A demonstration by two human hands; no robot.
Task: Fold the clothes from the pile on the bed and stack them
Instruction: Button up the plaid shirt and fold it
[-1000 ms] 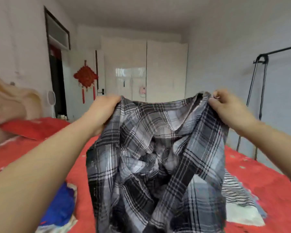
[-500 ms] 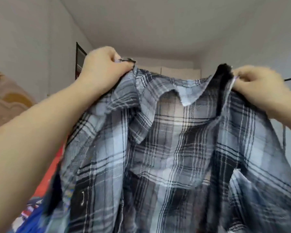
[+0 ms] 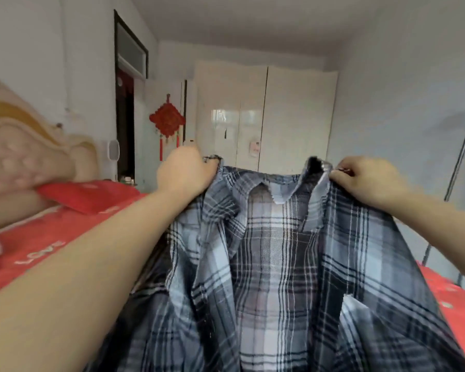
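A grey, black and white plaid shirt (image 3: 279,277) hangs spread out in front of me, collar at the top and front open. My left hand (image 3: 184,173) is closed on its left shoulder. On the other side, my right hand (image 3: 368,181) pinches the right shoulder by the collar. The shirt's lower part runs out of the bottom of the frame. It hides the pile of clothes and most of the bed (image 3: 51,237) with its red cover.
A red pillow (image 3: 89,196) lies against the padded headboard (image 3: 24,154) on the left. White wardrobe doors (image 3: 266,116) and a dark doorway (image 3: 125,124) stand at the back. A metal clothes rack (image 3: 459,157) rises at the right beside the wall.
Both hands have come down with the shirt from its raised position, and my view has dropped so the room, bed and wardrobe show again above it. The grip is unchanged.
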